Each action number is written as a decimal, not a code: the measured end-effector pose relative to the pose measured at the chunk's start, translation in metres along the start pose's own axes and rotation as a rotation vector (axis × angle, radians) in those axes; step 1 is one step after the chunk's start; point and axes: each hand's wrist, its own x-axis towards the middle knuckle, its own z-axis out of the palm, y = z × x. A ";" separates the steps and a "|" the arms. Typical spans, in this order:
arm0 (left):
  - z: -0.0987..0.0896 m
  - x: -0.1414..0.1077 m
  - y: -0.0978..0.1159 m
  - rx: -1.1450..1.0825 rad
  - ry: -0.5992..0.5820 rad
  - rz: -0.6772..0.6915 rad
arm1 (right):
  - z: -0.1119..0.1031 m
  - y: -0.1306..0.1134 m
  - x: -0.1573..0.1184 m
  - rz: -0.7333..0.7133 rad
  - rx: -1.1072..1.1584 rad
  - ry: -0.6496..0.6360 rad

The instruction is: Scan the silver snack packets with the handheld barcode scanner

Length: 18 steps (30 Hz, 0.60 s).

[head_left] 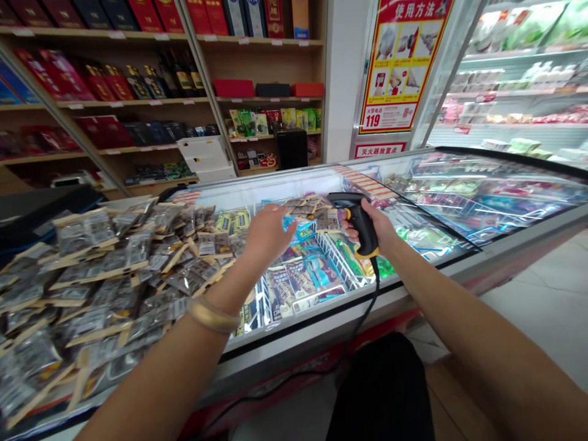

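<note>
My right hand is wrapped round the grip of a black and yellow barcode scanner, its head turned to the left. From the grip's base a black cord hangs down over the freezer's front edge. My left hand hovers over the freezer, thumb apart from the fingers, with nothing visible in it. Just beyond it lies a small group of clear packets with tan strips, below the scanner's head. A large heap of similar packets covers the left side. A gold bangle circles my left wrist.
Under the glass of the chest freezer, wire baskets hold wrapped frozen goods. Shelves with boxes and bottles stand behind. A red and yellow poster hangs on the pillar, beside a lit display fridge.
</note>
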 end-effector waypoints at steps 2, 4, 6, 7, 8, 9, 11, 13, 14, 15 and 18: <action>0.019 0.011 0.026 -0.103 -0.067 0.018 | -0.018 -0.004 -0.008 -0.031 0.012 0.067; 0.035 0.019 0.047 -0.135 -0.119 0.023 | -0.028 -0.005 -0.012 -0.045 0.026 0.110; 0.048 0.024 0.063 -0.095 -0.148 -0.019 | -0.031 -0.003 -0.014 -0.051 0.042 0.114; 0.053 0.026 0.069 -0.060 -0.146 -0.053 | -0.031 -0.003 -0.014 -0.054 0.053 0.108; 0.057 0.028 0.074 -0.026 -0.134 -0.088 | -0.030 -0.002 -0.014 -0.057 0.064 0.102; 0.060 0.029 0.077 0.004 -0.116 -0.117 | -0.028 -0.002 -0.013 -0.060 0.074 0.098; 0.064 0.031 0.080 0.033 -0.084 -0.148 | -0.026 -0.003 -0.013 -0.064 0.086 0.103; 0.067 0.033 0.081 0.008 -0.070 -0.170 | -0.024 -0.004 -0.015 -0.071 0.090 0.114; 0.069 0.033 0.080 -0.024 -0.069 -0.186 | -0.023 -0.005 -0.016 -0.074 0.090 0.117; 0.070 0.034 0.078 -0.065 -0.065 -0.204 | -0.022 -0.006 -0.017 -0.079 0.092 0.117; 0.070 0.035 0.072 -0.192 -0.066 -0.260 | -0.020 -0.007 -0.019 -0.084 0.100 0.106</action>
